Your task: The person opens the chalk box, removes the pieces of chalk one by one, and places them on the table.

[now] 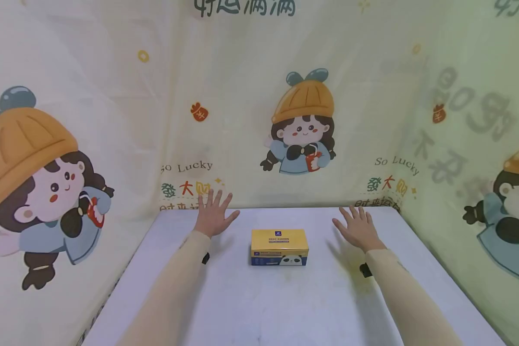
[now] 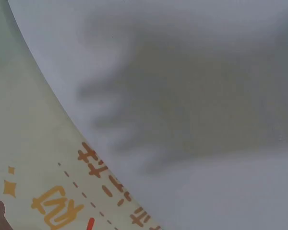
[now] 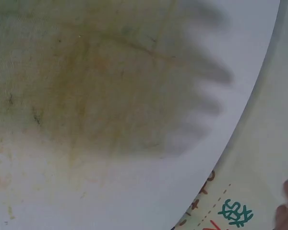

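A yellow-and-blue rectangular cardboard box [image 1: 279, 246] sits on the white flat table [image 1: 277, 307], about midway between its left and right edges and set in from the far edge. The bare left hand [image 1: 212, 217] is above the table, left of the box, toward the far left corner; the bare right hand [image 1: 361, 231] is above it, right of the box, toward the far right corner. Beige long sleeves [image 1: 168, 288] run from both hands toward the near side. Printed cream cloth [image 1: 242, 144] hangs behind the far edge and along the left and right edges
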The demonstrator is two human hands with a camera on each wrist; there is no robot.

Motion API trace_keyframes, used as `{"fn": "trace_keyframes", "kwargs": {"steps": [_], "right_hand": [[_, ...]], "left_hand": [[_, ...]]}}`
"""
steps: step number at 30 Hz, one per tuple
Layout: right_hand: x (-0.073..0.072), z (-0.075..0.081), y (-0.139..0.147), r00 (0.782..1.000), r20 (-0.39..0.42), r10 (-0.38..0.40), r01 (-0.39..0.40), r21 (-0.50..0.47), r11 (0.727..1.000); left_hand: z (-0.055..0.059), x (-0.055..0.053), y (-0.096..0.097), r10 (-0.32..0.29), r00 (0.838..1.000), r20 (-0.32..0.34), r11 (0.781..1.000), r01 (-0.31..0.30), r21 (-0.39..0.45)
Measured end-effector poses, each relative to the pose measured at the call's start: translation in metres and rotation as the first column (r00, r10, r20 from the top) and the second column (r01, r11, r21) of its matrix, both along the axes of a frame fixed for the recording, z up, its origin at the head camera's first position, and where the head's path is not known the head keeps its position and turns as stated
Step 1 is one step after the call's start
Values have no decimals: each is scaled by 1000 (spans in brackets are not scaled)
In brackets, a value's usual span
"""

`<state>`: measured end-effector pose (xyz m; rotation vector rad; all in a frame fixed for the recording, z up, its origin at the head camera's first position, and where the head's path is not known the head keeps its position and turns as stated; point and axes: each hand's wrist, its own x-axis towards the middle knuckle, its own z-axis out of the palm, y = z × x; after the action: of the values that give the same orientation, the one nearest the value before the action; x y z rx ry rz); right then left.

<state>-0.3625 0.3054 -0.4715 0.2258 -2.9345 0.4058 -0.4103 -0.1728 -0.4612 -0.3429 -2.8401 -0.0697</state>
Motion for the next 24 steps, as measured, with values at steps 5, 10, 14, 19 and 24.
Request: {"fn": "trace_keyframes", "kwargs": {"steps": [5, 10, 14, 19, 24], "right_hand": [[-3, -7, -9, 989, -78, 127, -128, -19, 992], [-5, -12, -27, 964, -72, 257, -263, -93, 960], [-1, -10, -44, 954, -26, 298, -298, -157, 941], [8, -15, -62, 946, 55, 318, -298, -235, 925], [18, -23, -71, 937, 144, 319, -256, -336, 906]], "left_hand": [[-3, 2, 8, -29, 999, 44, 999, 30, -18], [-3, 7, 28, -84, 993, 79, 996, 84, 1], [0, 14, 46, -165, 981, 101, 984, 156, 86], [-3, 27, 62, -271, 955, 123, 950, 245, 194], [-8, 41, 68, -314, 937, 151, 916, 257, 307]]}}
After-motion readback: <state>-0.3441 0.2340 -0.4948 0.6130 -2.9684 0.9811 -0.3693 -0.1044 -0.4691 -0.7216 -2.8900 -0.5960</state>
